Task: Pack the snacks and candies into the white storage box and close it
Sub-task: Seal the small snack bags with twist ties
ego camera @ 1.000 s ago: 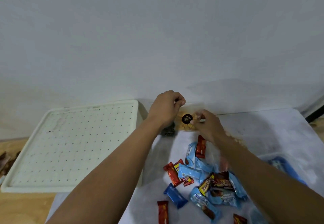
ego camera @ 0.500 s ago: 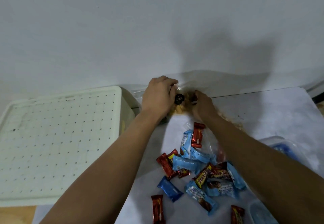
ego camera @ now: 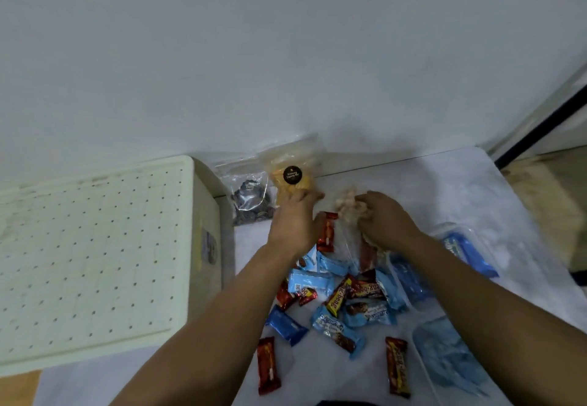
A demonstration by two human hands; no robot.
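Head view: a white-covered table [ego camera: 413,189] stands against a pale wall. On its left side sits the white storage box [ego camera: 203,246], closed, its flat lid dotted with a grid of small holes [ego camera: 89,256].

The left hand [ego camera: 293,224] reaches forward with the fingers curled at the lower end of a clear plastic bag of yellow-orange snacks with a round black label [ego camera: 290,175], which leans at the wall; the grip itself is blurred, and I cannot tell whether the fingers actually clamp the bag. Just left of it lies a clear plastic bag of dark round pieces [ego camera: 251,202], beside the box's right wall.

The right hand [ego camera: 384,219] has its fingers curled round a clear bag of pale, lumpy snacks [ego camera: 349,205], holding it just beside the left hand; the two hands are near each other but apart.

Nearer the person, a loose heap of small blue and red wrapped candy bars [ego camera: 343,294] lies spread on the table, with one red bar [ego camera: 327,231] between the wrists. To the right stand two clear plastic tubs of blue packets [ego camera: 470,250] [ego camera: 451,358].
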